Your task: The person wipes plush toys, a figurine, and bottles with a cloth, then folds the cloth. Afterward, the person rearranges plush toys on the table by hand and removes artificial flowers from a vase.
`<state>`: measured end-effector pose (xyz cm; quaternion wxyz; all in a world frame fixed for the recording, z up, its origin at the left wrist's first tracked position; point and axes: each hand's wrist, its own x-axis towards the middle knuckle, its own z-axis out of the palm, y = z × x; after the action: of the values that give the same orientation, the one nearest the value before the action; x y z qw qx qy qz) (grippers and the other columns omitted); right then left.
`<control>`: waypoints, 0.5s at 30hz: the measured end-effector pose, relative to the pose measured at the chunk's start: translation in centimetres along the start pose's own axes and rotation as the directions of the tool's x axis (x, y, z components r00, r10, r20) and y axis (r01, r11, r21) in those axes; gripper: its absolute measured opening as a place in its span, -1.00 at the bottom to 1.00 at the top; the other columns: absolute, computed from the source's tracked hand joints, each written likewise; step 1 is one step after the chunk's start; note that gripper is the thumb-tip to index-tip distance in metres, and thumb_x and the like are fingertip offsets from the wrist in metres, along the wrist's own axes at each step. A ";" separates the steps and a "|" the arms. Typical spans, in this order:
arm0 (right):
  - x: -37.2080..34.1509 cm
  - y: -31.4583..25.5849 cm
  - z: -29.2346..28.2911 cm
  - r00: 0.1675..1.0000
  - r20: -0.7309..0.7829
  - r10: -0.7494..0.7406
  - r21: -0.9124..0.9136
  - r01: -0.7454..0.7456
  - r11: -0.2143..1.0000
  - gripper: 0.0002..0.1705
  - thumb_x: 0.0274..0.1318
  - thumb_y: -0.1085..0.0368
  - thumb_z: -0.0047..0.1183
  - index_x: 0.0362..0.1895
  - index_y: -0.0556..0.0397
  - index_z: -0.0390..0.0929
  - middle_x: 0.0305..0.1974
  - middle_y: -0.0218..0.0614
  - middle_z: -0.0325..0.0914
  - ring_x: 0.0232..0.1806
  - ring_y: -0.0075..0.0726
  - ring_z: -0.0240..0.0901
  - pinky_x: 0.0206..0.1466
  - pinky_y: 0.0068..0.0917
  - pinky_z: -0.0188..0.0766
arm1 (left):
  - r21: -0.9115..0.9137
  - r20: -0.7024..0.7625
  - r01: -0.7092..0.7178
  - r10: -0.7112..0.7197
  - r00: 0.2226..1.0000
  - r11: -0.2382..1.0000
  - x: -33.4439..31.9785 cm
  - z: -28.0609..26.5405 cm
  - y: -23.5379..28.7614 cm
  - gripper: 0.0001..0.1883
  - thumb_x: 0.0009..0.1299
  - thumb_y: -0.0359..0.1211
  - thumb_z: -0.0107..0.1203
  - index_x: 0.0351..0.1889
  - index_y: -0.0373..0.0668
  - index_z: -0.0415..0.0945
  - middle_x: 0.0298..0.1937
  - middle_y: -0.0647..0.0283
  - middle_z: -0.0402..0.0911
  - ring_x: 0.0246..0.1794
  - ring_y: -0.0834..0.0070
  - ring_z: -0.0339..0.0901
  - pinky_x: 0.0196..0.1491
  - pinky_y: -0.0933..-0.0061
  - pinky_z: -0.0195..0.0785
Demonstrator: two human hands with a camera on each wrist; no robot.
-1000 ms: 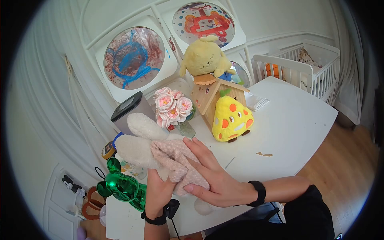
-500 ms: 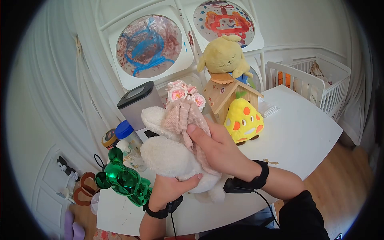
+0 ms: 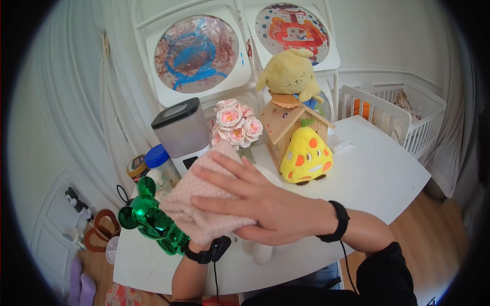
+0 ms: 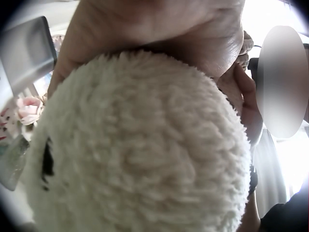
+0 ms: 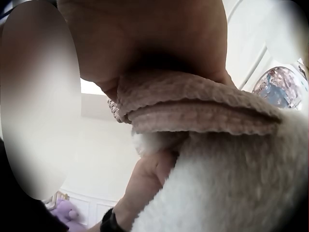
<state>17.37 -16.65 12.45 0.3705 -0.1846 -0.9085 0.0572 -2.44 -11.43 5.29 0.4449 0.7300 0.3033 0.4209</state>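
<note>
My left hand (image 4: 159, 24) holds a fluffy white plush toy (image 4: 140, 145), whose fur fills most of the left wrist view, with a dark spot at its left. In the head view the cloth hides most of this hand and toy; a white piece (image 3: 262, 253) shows below the right hand. Over the toy lies a pink textured cloth (image 3: 178, 196). My right hand (image 3: 265, 206) rests on it, fingers spread and fairly straight. From the right wrist, folded cloth appears under the palm, against the white fur (image 5: 227, 179).
A shiny green bear figure (image 3: 153, 219) stands left of the hands. Behind are a grey-and-white appliance (image 3: 184, 127), a blue-lidded jar (image 3: 157, 155) and pink flowers (image 3: 229, 118). A yellow plush (image 3: 306, 158) leans on a wooden house (image 3: 278, 122) topped by a plush dog (image 3: 288, 74).
The right hand and cloth have moved left and down from the toy's upper part, and the fingers have spread flat over it. The cloth now covers the left hand in the head view.
</note>
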 end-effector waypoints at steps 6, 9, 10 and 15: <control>-3.7 1.8 3.3 0.992 0.124 -0.028 -0.143 0.046 0.989 -0.09 -0.10 0.30 0.29 0.46 -0.22 0.35 0.64 -0.24 -0.11 0.69 0.11 -0.33 0.52 0.45 -0.17 | -0.056 -0.010 0.107 -0.108 0.994 0.993 1.4 -1.5 -1.3 -0.62 0.20 -0.47 0.18 0.03 -0.27 0.57 -0.11 0.27 0.61 -0.11 0.49 0.54 -0.14 0.43 0.42; -6.6 1.6 4.3 0.991 0.124 0.043 -0.105 -0.030 0.994 -0.09 -0.15 0.30 0.30 0.43 -0.14 0.39 0.63 -0.26 -0.05 0.68 0.07 -0.27 0.51 0.40 -0.09 | -0.095 0.006 0.168 -0.168 0.986 0.981 2.4 -2.0 -2.1 -0.67 0.19 -0.47 0.17 -0.04 -0.26 0.61 -0.17 0.29 0.62 -0.16 0.52 0.55 -0.19 0.46 0.41; -7.7 1.2 4.5 0.982 0.158 0.107 -0.137 -0.086 0.987 -0.11 -0.17 0.31 0.30 0.40 -0.09 0.42 0.62 -0.26 -0.02 0.67 0.07 -0.23 0.51 0.34 -0.05 | -0.109 0.013 0.194 -0.194 0.981 0.975 2.5 -2.2 -2.4 -0.68 0.18 -0.47 0.17 -0.07 -0.26 0.62 -0.19 0.30 0.63 -0.18 0.53 0.55 -0.21 0.46 0.41; -13.0 -0.2 4.1 0.949 0.197 0.246 -0.069 -0.237 0.969 -0.18 -0.25 0.39 0.22 0.30 0.06 0.51 0.56 -0.19 0.14 0.64 0.11 -0.10 0.53 0.16 0.02 | -0.087 -0.064 0.261 -0.267 0.962 0.961 2.3 -2.5 -1.7 -0.94 0.02 -0.51 0.13 -0.65 -0.23 0.48 -0.53 0.40 0.53 -0.45 0.62 0.43 -0.38 0.51 0.23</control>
<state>22.99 -21.66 1.07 0.2612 -0.2957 -0.9134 0.1004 -3.76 -7.88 5.19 0.5134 0.6488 0.3979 0.3964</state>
